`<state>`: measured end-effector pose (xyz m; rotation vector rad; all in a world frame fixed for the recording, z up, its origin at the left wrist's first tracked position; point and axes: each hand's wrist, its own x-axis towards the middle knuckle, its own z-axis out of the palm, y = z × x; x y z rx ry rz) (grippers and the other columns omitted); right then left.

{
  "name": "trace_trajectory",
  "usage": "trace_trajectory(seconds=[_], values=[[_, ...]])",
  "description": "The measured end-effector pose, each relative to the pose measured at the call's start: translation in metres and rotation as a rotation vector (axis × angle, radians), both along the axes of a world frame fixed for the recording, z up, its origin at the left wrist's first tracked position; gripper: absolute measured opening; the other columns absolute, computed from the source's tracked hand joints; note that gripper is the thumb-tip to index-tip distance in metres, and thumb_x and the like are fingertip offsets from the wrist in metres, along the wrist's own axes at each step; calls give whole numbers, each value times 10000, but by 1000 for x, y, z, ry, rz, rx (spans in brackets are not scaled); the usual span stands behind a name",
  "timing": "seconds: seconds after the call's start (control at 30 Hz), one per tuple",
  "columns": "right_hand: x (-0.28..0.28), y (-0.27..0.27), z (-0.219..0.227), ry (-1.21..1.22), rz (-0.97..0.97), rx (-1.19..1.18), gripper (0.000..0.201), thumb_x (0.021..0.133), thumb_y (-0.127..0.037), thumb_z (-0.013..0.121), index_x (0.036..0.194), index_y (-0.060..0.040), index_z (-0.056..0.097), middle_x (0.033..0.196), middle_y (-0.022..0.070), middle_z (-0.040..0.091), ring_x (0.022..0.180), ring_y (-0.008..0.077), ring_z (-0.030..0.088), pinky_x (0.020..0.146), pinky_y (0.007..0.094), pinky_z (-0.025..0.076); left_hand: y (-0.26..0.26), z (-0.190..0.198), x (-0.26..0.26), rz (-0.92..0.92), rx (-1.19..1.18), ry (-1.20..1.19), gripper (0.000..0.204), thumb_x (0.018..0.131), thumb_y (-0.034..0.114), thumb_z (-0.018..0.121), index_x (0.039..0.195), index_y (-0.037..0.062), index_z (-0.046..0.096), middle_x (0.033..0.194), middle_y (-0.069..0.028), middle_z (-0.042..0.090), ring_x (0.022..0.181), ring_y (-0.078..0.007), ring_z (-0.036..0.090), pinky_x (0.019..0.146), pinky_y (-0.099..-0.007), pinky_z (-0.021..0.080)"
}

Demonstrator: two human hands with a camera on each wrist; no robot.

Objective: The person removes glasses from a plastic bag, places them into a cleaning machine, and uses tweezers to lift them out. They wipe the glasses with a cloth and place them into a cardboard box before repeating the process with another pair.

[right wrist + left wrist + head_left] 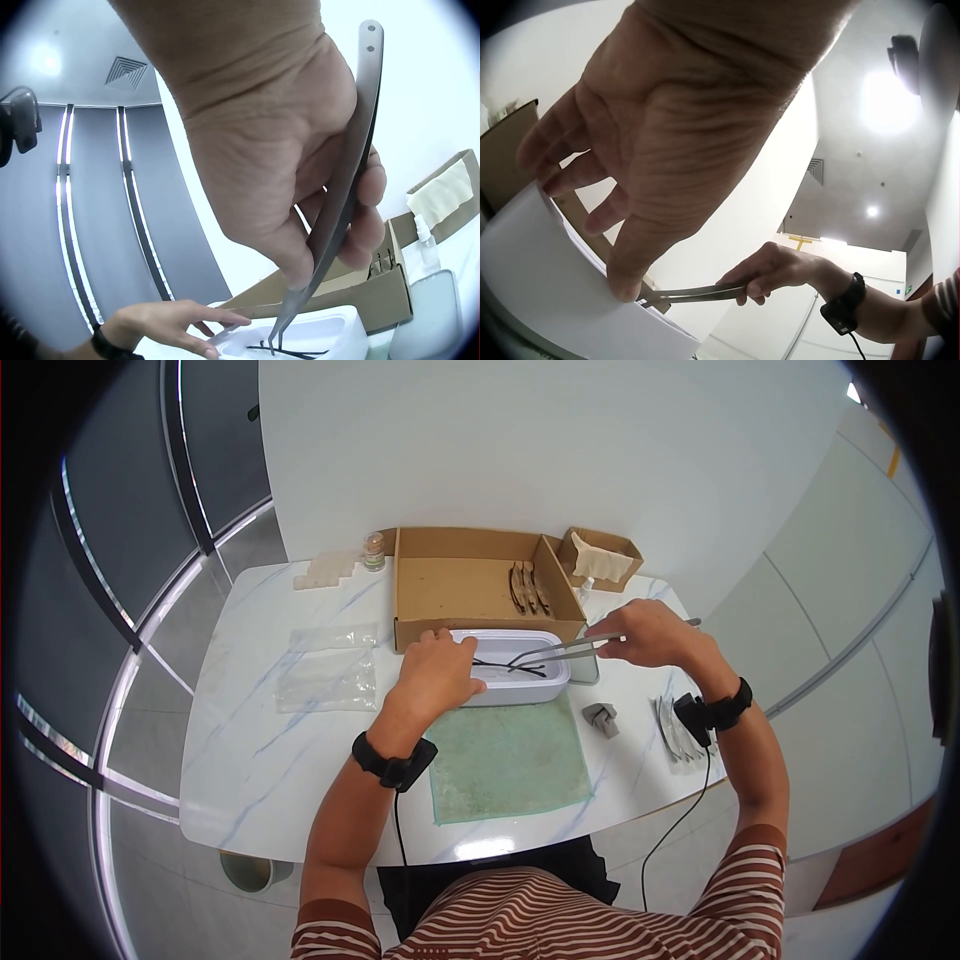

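On the left of the tabletop (250,760), clear bags (330,670) lie flat, out of the working arm's way, it seems. Behind them a jar (374,552) stands against the box (450,585).

The left hand (432,672) spans the left end of the tub (520,694), its fingers spread and only slightly bent over the rim, the thumb on the near side. It grasps nothing else; the spread probably steadies the tub.

The tub sits between box and mat (510,765), central, likely so both hands reach it. Thin black strips (488,663) lie inside it. In the box, curved pieces (527,592) stand in a row towards the right, apparently kept apart from one another.

The tweezers (334,214) slant into the tub, tips slightly parted among the strips; whether they touch one, I cannot tell. Their slant probably keeps the right hand (645,632) outside the tub; its fingers are closed around the shanks, thumb opposing.

A lid (427,319) lies just beside the tub, near a bottle (586,588). Further right are a grey block (602,718) and a packet (680,730), perhaps set aside within reach.
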<state>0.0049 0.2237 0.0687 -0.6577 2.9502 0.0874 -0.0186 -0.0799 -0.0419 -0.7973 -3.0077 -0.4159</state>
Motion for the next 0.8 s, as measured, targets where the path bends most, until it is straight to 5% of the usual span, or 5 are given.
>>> trace_trajectory(seconds=[0.47,0.8], values=[[-19,-13,4,-101,43,75,287,897,-227,744,1174,-163,781,915,129,757,878,316,705,796,425,543,0,1,0,11,4,-4,652,819,391,818,1350,70,618,1235,-197,643,1129,-387,614,940,-472,531],[-26,-10,26,72,115,114,181,882,-129,737,1040,-178,811,829,54,752,786,257,700,684,393,524,0,1,-1,17,12,-7,681,812,392,823,1365,64,599,1219,-192,645,1119,-384,617,939,-469,532]])
